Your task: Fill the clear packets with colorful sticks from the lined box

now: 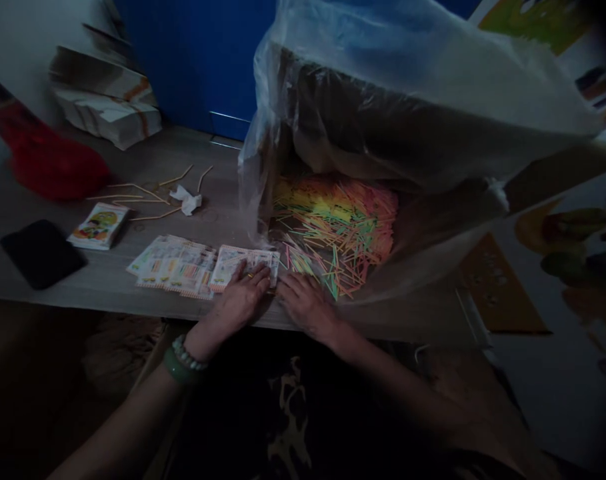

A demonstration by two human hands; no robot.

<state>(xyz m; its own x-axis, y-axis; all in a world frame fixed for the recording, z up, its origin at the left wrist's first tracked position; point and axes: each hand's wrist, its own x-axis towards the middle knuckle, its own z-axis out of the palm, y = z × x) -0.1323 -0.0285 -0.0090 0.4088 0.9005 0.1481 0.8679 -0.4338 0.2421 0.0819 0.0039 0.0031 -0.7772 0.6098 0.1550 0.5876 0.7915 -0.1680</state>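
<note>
My left hand [245, 293] lies with fingers stretched out over a printed packet [227, 260], its fingertips resting on the top face. Close beside it, my right hand [307, 303] lies low, fingers extended toward that packet's right end; whatever is under its fingertips is hidden. Several similar flat packets [175, 267] overlap in a fanned row just left. Beyond my right hand, a heap of thin coloured sticks [333, 233], yellow, green and pink, spills from a box lined with a clear plastic bag [433, 73].
A dark flat phone-like object [43, 253], a stack of printed cards or packets [99, 225], bent thin straws [137, 200] and a crumpled white scrap [187, 199] lie on the left. Behind them are a red bag [53, 160] and white bundles [110, 113]. The table's front edge [83, 305] runs near me.
</note>
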